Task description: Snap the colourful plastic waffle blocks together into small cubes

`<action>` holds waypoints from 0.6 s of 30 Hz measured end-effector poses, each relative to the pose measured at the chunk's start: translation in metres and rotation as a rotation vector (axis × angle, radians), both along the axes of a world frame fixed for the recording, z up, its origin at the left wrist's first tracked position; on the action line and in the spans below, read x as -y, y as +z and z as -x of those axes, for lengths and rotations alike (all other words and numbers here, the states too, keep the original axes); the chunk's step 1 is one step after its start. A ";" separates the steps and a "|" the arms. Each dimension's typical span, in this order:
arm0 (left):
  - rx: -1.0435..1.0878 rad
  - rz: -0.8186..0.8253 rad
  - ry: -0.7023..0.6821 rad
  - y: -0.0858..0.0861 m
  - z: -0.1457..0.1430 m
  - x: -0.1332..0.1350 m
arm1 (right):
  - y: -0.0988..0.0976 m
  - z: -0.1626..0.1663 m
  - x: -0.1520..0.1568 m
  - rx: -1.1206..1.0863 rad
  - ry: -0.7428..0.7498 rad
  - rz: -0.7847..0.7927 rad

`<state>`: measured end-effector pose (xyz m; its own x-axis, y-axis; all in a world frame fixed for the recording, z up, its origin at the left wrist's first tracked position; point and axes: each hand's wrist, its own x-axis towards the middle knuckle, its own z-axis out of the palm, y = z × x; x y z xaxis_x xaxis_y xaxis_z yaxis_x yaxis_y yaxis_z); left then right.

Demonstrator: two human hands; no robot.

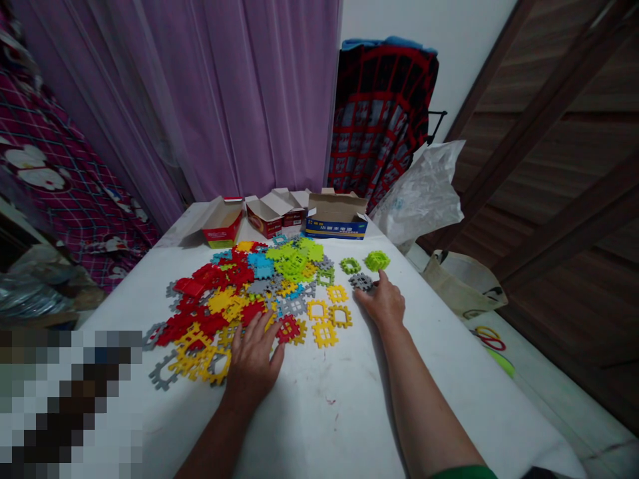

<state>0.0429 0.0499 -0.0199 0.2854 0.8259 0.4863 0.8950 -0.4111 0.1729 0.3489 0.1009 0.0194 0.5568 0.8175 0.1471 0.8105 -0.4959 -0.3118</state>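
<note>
Toothed plastic pieces, head view: heaped in mixed colours on the white table, a blue box standing behind. Left hand loose, fingers spread at the heap's near edge. Right hand at some grey pieces (gripping or only touching, cannot tell), just beside a lime stack.

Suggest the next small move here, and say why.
Perhaps the left hand should draw the red piece by its thumb clear of the heap. It lies at the heap's right edge, within easy reach, while yellow pieces, green pieces and a grey piece by the right hand lie apart, with no red among them.
</note>
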 end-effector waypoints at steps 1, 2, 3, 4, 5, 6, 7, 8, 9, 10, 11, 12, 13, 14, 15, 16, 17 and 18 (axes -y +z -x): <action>-0.003 -0.003 0.000 0.000 0.000 0.000 | 0.000 0.000 0.000 -0.004 -0.002 0.010; -0.007 -0.008 -0.001 0.000 0.000 0.000 | 0.000 0.000 0.000 -0.008 -0.005 0.019; -0.010 -0.013 -0.002 -0.001 0.000 0.000 | 0.000 0.000 -0.001 -0.011 -0.008 0.027; -0.013 -0.018 -0.003 -0.001 0.000 -0.001 | 0.000 0.000 -0.001 -0.014 -0.011 0.033; -0.015 -0.023 -0.004 -0.001 0.000 -0.001 | 0.001 0.000 -0.001 -0.015 -0.012 0.037; -0.016 -0.025 -0.004 -0.001 0.001 -0.001 | 0.001 0.000 -0.001 -0.015 -0.011 0.041; -0.016 -0.026 -0.003 -0.001 0.001 -0.001 | 0.000 0.000 -0.001 -0.014 -0.010 0.043; -0.016 -0.024 -0.002 -0.001 0.001 -0.001 | 0.000 0.000 -0.001 -0.012 -0.008 0.042; -0.017 -0.021 -0.002 -0.001 0.001 -0.001 | 0.000 0.000 -0.001 -0.010 -0.006 0.040; -0.018 -0.017 -0.001 -0.001 0.001 -0.001 | -0.001 0.000 -0.001 -0.008 -0.005 0.038; -0.022 -0.015 -0.002 -0.001 0.001 -0.001 | -0.001 0.000 -0.001 -0.006 -0.004 0.036; -0.026 -0.014 -0.002 -0.001 0.001 -0.001 | -0.001 0.000 -0.001 -0.005 -0.003 0.034; -0.031 -0.014 -0.002 -0.001 0.001 0.000 | -0.002 0.000 -0.001 -0.004 -0.003 0.033; -0.034 -0.013 -0.002 -0.001 0.001 0.000 | -0.002 0.000 -0.001 -0.003 -0.002 0.034; -0.036 -0.011 -0.001 -0.001 0.001 0.000 | -0.002 0.000 -0.001 -0.001 -0.002 0.036; -0.037 -0.008 0.001 0.000 0.001 0.000 | -0.002 0.000 -0.001 0.002 -0.002 0.038; -0.036 -0.005 0.002 0.000 0.001 0.000 | -0.002 0.000 -0.001 0.006 -0.001 0.040; -0.034 -0.003 0.003 0.000 0.001 0.000 | -0.002 0.000 -0.001 0.010 0.000 0.042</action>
<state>0.0418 0.0503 -0.0200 0.2996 0.8254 0.4785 0.9016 -0.4089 0.1410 0.3488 0.1023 0.0178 0.5555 0.8231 0.1179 0.8133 -0.5084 -0.2828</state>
